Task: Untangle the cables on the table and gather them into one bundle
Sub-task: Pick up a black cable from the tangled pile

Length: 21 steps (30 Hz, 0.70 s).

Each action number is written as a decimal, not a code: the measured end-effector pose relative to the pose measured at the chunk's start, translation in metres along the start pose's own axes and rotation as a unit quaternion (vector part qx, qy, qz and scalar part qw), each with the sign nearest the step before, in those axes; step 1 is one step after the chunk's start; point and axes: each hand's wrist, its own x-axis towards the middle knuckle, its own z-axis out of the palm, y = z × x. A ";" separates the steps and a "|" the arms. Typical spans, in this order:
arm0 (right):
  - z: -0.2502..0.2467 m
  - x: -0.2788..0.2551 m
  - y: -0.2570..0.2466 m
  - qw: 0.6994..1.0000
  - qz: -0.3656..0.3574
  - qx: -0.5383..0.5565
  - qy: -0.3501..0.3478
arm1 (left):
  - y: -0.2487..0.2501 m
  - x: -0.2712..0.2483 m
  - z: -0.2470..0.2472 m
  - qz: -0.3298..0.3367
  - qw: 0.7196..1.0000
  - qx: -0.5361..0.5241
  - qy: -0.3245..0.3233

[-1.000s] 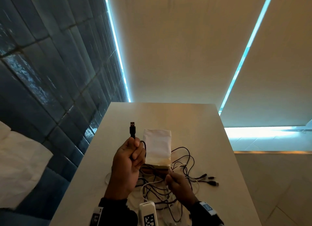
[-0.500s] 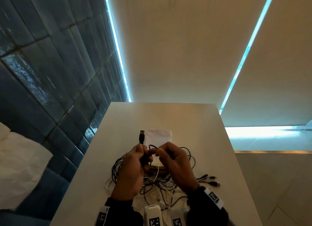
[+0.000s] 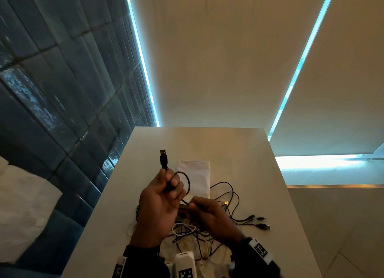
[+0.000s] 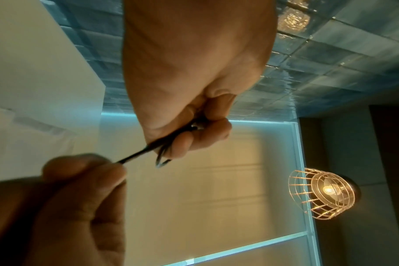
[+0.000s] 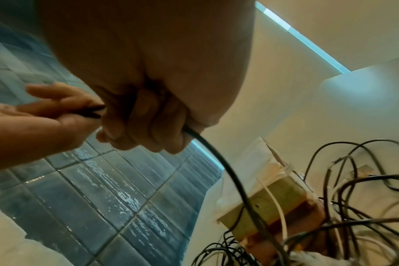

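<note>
My left hand [image 3: 166, 186] is raised above the table and grips a black cable just below its USB plug [image 3: 163, 158], which points up. The cable loops [image 3: 188, 184] to the right and runs down into my right hand [image 3: 193, 206], which pinches it. In the left wrist view the black cable [image 4: 139, 154] stretches taut between my left hand [image 4: 189, 136] and the right hand [image 4: 84, 172]. In the right wrist view the black cable [image 5: 219, 162] leaves my right hand [image 5: 143, 126] down into the tangle [image 5: 330, 207]. A tangle of black and white cables [image 3: 193, 232] lies under both hands.
A white cloth-wrapped block [image 3: 195, 178] sits on the pale table [image 3: 239, 153] behind the hands. Several loose plug ends [image 3: 258, 221] lie to the right. A dark tiled wall [image 3: 52, 90] runs along the left. A wire cage lamp [image 4: 323, 192] hangs overhead.
My left hand has lifted the USB plug up and to the left. My right hand has slid down along the cable, so a loop now opens between the hands.
</note>
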 end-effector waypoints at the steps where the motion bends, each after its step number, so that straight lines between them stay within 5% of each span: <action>1: -0.001 -0.001 0.005 1.000 0.006 -0.013 0.005 | 0.001 0.000 0.000 0.007 1.000 0.004 -0.001; 21: -0.012 -0.012 0.082 0.978 0.062 -0.171 0.104 | 0.004 -0.004 -0.002 0.037 0.997 0.066 0.018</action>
